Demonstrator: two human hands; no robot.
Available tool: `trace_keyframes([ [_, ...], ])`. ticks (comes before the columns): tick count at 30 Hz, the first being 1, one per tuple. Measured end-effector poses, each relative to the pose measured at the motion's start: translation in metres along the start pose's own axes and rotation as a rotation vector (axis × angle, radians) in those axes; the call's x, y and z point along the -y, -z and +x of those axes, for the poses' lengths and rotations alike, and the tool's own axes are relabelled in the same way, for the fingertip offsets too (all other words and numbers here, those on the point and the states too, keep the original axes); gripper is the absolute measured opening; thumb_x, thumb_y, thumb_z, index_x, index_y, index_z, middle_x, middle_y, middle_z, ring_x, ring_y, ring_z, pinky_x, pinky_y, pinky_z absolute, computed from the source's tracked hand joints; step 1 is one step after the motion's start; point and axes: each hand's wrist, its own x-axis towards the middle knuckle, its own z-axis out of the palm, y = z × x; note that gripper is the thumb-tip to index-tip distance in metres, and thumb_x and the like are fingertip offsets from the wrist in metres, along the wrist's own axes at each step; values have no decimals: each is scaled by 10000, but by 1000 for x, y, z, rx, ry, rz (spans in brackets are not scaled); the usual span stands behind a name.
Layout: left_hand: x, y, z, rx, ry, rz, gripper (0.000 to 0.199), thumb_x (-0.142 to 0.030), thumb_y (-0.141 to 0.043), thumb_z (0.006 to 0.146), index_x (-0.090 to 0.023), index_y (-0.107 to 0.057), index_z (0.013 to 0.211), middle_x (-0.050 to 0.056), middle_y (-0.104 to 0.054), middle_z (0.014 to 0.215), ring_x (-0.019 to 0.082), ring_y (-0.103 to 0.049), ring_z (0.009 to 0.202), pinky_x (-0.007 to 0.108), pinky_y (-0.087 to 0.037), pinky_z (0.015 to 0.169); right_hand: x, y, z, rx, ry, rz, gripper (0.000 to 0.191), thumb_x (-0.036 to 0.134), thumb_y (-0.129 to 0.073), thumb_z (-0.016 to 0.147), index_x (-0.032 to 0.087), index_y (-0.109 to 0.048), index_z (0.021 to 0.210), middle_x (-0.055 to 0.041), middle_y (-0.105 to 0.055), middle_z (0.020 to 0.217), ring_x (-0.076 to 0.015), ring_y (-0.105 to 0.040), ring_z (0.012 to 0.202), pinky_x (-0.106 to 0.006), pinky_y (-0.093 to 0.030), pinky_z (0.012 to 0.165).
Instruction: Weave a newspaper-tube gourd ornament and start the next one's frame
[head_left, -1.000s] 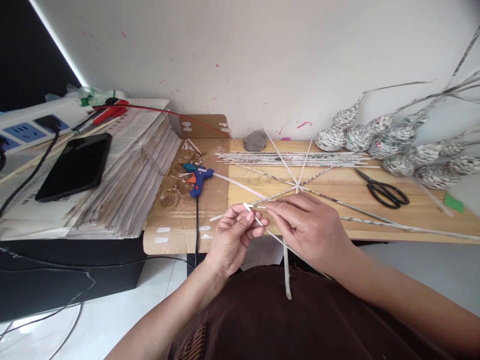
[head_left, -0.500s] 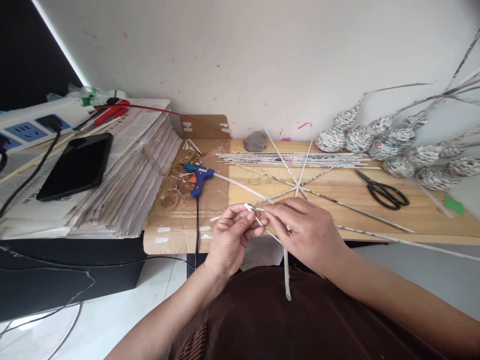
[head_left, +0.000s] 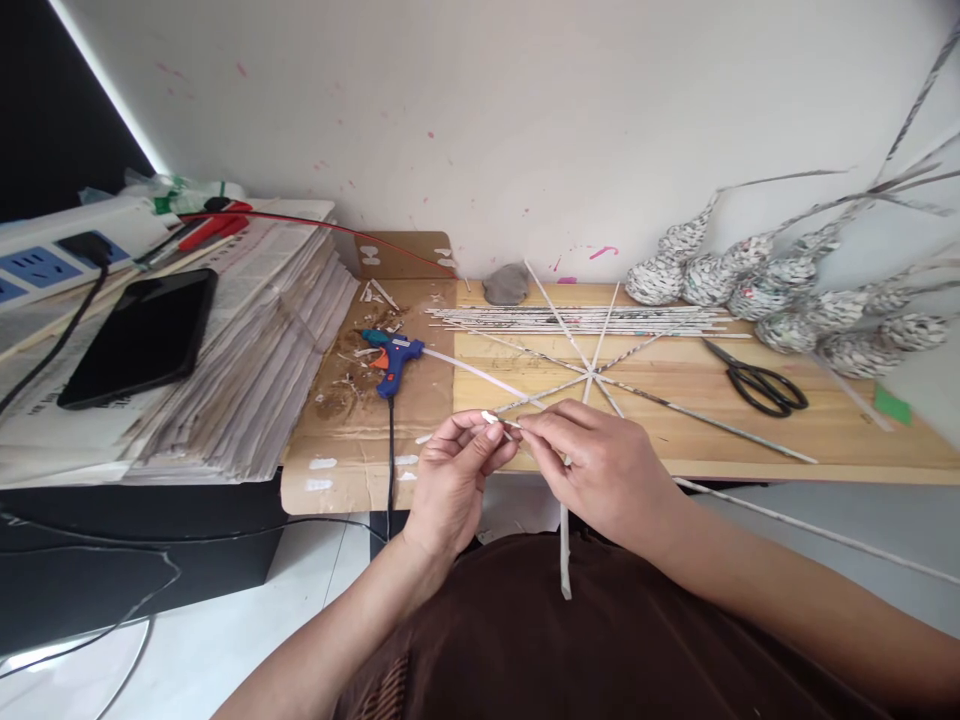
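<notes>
Between thumb and fingers, my left hand (head_left: 454, 480) pinches the pale end of a thin rolled paper stick (head_left: 825, 535). My right hand (head_left: 592, 460) grips the stick just beside it, fingertips close to those of the left. The rest of the stick seems to run under my right hand and out past the table's edge to the right. Behind my hands lies a star of crossed paper sticks (head_left: 590, 372), its spokes meeting at one centre. One spoke reaches toward my lap over the table edge. The exact place where the fingers press is partly hidden.
A blue glue gun (head_left: 397, 365) lies on cardboard (head_left: 322, 460) to the left. Black scissors (head_left: 757, 385) and woven paper gourds (head_left: 660, 280) are at right. Loose paper sticks (head_left: 637, 318) lie along the wall. A newspaper stack (head_left: 285, 350) holds a phone (head_left: 142, 335).
My right hand has shifted slightly left, closer to my left fingertips. The stick's far part now hangs lower at the right. The whole view has moved a little.
</notes>
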Motion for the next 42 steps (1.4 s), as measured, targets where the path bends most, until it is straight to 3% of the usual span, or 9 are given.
trace_keyframes([
  [7,0,4,-1,-47,-11,20,212,-231,-840,723,-151,-673,826,4,-730,819,100,-713,745,215,-607,714,5,-4,0,41,-38,84,164,131,-568,930,186,-721,954,-31,-696,840,-154,-670,767,-272,-464,658],
  [16,-3,7,0,-70,-5,34,206,-229,-845,711,-141,-688,811,14,-737,832,112,-720,753,219,-603,714,4,-6,-1,148,-280,518,202,207,-548,950,255,-667,1106,4,-723,983,-136,-687,863,-249,-507,756],
  [20,-5,7,0,-77,7,63,201,-241,-851,699,-143,-699,786,18,-739,816,114,-711,744,218,-595,701,3,-10,-2,237,-410,677,250,251,-553,944,248,-620,1185,-16,-717,1111,-142,-703,864,-247,-522,708],
  [23,-7,8,0,-84,-33,120,194,-241,-860,679,-135,-712,746,17,-729,788,87,-672,702,164,-557,634,2,-10,-3,359,-467,740,180,305,-524,961,230,-630,1085,-6,-714,964,-124,-687,709,-237,-496,608],
  [26,-10,9,1,-70,-72,153,191,-242,-858,680,-131,-710,726,19,-726,767,58,-625,638,127,-515,567,1,-6,-2,479,-449,667,221,346,-498,968,208,-603,830,32,-604,691,-117,-637,595,-230,-437,540],
  [28,-14,9,2,-53,-70,137,201,-251,-852,693,-135,-693,733,22,-727,776,61,-623,630,128,-515,547,1,-3,-1,520,-430,618,254,360,-501,964,205,-584,781,41,-548,634,-118,-624,586,-227,-419,538],
  [34,-27,12,4,-17,-45,50,262,-294,-839,725,-151,-639,815,39,-732,822,155,-730,793,159,-571,540,-6,-1,6,776,-467,853,327,505,-523,946,192,-611,912,16,-616,744,-119,-636,577,-223,-458,543],
  [39,-39,20,2,-100,-32,-32,302,-298,-854,712,-140,-622,821,48,-747,834,197,-765,805,200,-618,598,-24,-3,4,862,-378,676,458,568,-701,803,200,-695,1074,-26,-697,832,-148,-620,687,-233,-459,599],
  [42,-46,24,4,-160,-67,-75,236,-236,-828,746,-134,-623,803,41,-741,806,191,-768,806,207,-629,655,-33,-4,-1,893,-404,677,551,600,-722,766,174,-699,1115,-65,-727,942,-157,-631,719,-247,-477,636],
])
